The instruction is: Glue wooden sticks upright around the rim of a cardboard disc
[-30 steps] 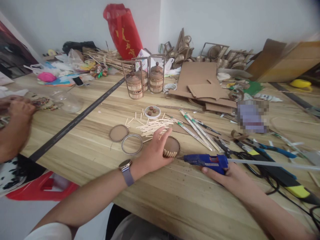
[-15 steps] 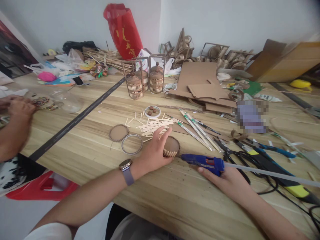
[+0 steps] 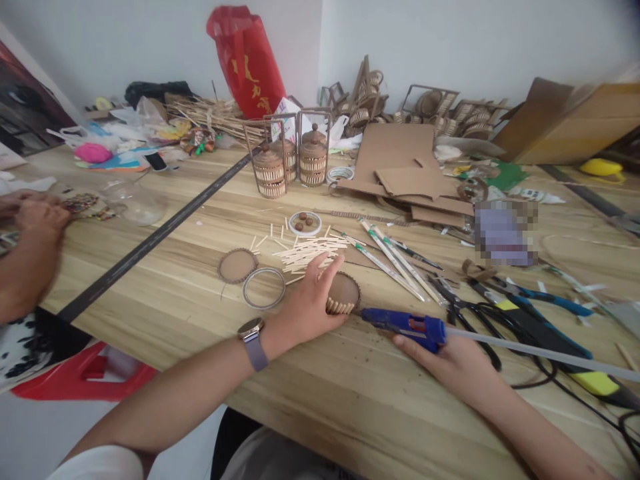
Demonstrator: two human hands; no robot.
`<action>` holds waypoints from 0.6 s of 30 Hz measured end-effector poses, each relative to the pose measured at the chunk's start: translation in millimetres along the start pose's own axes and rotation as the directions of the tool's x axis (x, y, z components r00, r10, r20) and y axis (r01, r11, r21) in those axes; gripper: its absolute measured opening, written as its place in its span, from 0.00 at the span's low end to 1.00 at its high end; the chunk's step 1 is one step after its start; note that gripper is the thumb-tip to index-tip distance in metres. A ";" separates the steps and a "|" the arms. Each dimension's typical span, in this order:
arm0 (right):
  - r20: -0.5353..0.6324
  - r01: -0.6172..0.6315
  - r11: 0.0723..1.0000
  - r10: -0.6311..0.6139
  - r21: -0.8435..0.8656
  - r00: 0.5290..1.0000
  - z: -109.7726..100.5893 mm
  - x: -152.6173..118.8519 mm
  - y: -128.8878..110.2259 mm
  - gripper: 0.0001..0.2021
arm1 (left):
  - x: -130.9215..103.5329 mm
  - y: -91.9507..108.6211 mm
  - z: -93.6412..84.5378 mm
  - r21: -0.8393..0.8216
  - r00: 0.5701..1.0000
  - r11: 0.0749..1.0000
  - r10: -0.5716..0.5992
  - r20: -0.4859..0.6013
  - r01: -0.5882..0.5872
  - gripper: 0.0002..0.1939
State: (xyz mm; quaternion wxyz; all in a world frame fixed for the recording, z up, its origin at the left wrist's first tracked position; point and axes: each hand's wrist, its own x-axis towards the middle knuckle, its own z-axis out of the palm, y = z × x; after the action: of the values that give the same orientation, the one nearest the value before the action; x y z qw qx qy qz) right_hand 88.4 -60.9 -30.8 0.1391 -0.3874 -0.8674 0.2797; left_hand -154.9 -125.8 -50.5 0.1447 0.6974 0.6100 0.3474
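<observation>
My left hand [image 3: 305, 301], with a watch on its wrist, curls around the left side of a round cardboard base [image 3: 345, 290] and steadies it on the table. Short wooden sticks [image 3: 340, 308] stand in a row along the base's near edge. In my right hand [image 3: 457, 363] is a blue glue gun [image 3: 405, 327], its nozzle close to the base's right edge. A long whitish glue stick [image 3: 530, 348] juts from its back. Beyond my left hand lies a pile of loose short sticks [image 3: 310, 253]. A second cardboard disc [image 3: 238, 266] and a ring [image 3: 264, 289] rest to the left.
Scissors [image 3: 457, 303], pliers [image 3: 550, 300] and a black cable lie at right. Small lidded baskets [image 3: 313, 160] in frames stand behind, near cardboard sheets [image 3: 395, 150]. A small dish [image 3: 305, 232] holds brown beads. At far left, another person's hands [image 3: 40, 217] work beside a clear jar [image 3: 137, 203].
The glue gun and my right hand have shifted very slightly to the left, nearer the base. My left hand and the base look unmoved.
</observation>
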 end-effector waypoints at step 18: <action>-0.067 0.056 0.998 -0.057 -0.014 0.996 3.7 -1.1 2.6 0.15 | 0.1 -0.5 1.6 0.010 1.000 1.000 0.014 -0.012 -0.014 0.54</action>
State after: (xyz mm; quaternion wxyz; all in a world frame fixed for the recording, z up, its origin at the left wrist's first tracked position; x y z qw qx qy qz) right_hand 89.0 -61.8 -35.4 0.1740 -0.3727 -0.8745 0.2571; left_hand -154.3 -125.3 -52.0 0.1353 0.7002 0.6076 0.3497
